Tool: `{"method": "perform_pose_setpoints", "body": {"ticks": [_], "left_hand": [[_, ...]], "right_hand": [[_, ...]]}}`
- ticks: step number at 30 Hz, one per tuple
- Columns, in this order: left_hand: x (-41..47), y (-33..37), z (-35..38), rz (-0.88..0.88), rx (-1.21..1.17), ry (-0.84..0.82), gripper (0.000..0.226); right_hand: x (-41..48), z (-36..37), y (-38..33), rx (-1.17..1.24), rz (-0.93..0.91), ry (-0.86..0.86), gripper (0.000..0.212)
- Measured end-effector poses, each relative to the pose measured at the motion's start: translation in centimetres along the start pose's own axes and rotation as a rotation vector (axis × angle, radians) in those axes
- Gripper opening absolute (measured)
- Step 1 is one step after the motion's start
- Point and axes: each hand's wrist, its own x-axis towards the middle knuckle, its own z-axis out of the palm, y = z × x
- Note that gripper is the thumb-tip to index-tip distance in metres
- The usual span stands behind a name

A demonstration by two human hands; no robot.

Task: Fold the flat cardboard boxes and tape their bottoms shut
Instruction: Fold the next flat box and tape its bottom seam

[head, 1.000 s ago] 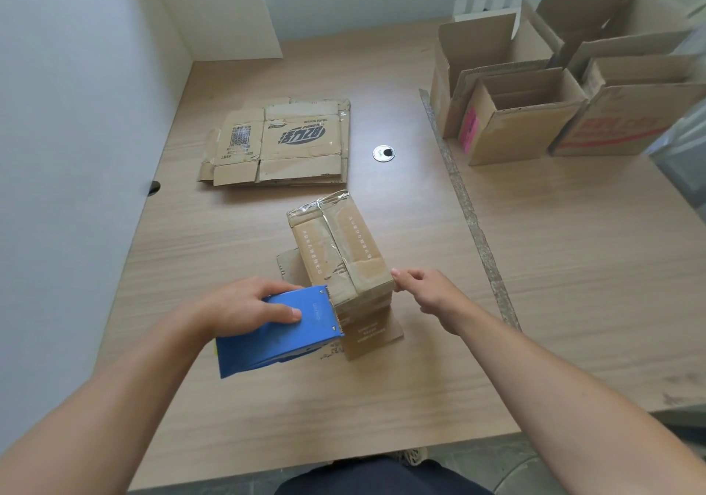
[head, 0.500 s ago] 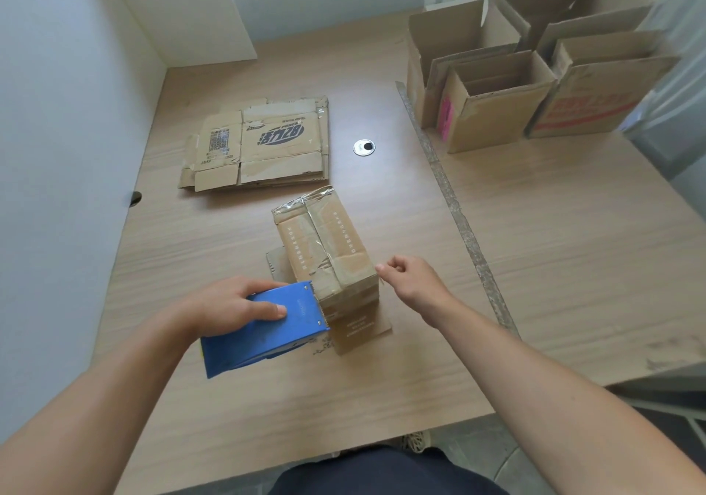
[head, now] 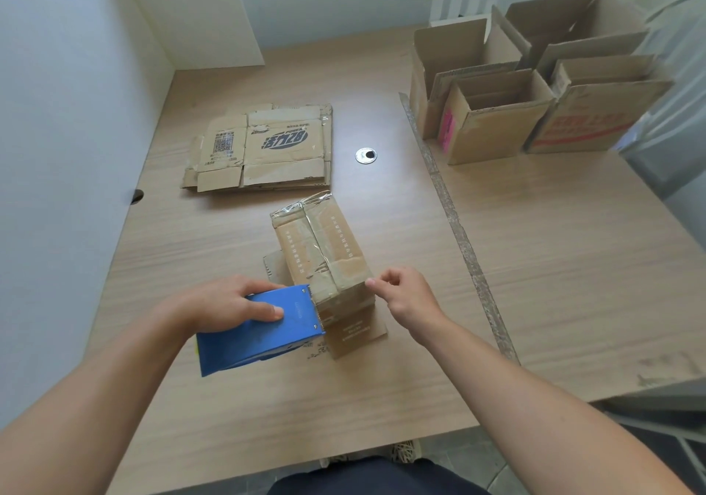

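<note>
Box [head: 324, 246]: sitting bottom-up on the table [head: 382, 399], taped seam facing up, just ahead of both hands.
Long axis: running away from the person, far end leaning slightly left.
Left hand [head: 225, 303]: gripping the tape dispenser [head: 259, 330], whose blade end is touching the box's near-left face.
Right hand [head: 405, 300]: hovering at the box's near-right corner, fingers curling; whether it is pinching tape, I cannot tell.
Nearer hand: both are working at the box's near end.
</note>
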Motion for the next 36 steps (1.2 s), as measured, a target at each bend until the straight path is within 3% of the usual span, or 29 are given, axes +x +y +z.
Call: {"method": "perform_pose_setpoints", "body": {"ticks": [4,7,10,13,17,19,23,30,36], "left_hand": [[0.0,0.1,0.1,-0.013,-0.006,0.013,0.022],[-0.1,0.0,0.1,-0.012,-0.014,0.013,0.025],[-0.1,0.0,0.1,0.003,-0.012,0.018,0.028],[-0.1,-0.3,0.3,0.022,-0.020,0.011,0.025],[-0.3,-0.5,0.7,0.050,-0.062,-0.005,0.028],[-0.4,-0.5,0.8,0.058,-0.061,-0.001,0.029],[-0.5,-0.7,0.9,0.071,-0.045,0.027,0.033],[-1.1,-1.6,-0.1,0.104,0.056,0.069,0.047],[-3.5,-5.7,-1.3,0.083,0.046,0.103,0.042]], "right_hand": [[-0.3,0.2,1.0,-0.319,-0.321,0.071,0.017],[0.3,0.2,0.6,-0.573,-0.455,0.099,0.015],[1.0,-0.8,-0.3,-0.719,-0.646,0.097,0.049],[2.1,-1.2,-1.3,-0.917,-0.927,-0.070,0.071],[3.7,-0.2,-1.6,-1.145,-0.902,-0.324,0.063],[3.7,0.2,-1.1,-1.115,-0.902,-0.304,0.058],[3.3,0.8,-0.6,-0.955,-1.054,-0.102,0.045],[4.0,1.2,0.1,-1.019,-1.198,0.044,0.038],[3.8,1.7,0.0,-1.000,-1.192,0.061,0.041]]}}
